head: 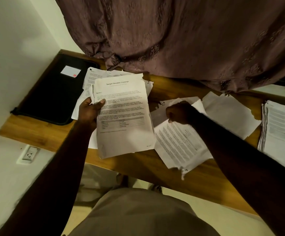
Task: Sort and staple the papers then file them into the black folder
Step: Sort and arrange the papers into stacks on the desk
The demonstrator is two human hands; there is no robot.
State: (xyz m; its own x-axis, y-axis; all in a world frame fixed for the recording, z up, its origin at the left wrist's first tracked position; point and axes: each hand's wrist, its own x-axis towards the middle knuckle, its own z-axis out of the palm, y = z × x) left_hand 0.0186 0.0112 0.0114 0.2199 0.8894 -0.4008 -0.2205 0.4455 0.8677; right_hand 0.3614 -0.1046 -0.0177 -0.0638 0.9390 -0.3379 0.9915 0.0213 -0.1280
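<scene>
my left hand (91, 111) holds a sheet headed "sample education transcript" (121, 116) by its left edge, thumb on the printed face and fingers curled behind it. the page is lifted off the wooden desk (36, 132), and its upper edge is ragged. behind it more loose printed sheets (94, 77) lie spread on the desk, touching the right side of the black folder (53, 96).

the folder lies flat and closed in the far left corner of the desk, against the wall, with a white label (70, 71) on its cover that carries a small red mark.

my right hand (179, 113) is knuckles up with its fingers curled, at the top edge of a printed page (180, 143) that lies slanted and hangs a little over the near edge of the desk. i cannot tell whether the fingers really pinch it. paler sheets (232, 113) lie under and beyond that hand. a thick stack of papers (283, 133) sits at the far right.

a brown curtain (172, 40) hangs over the back of the desk. a wall socket (28, 155) shows below the desk on the left.
</scene>
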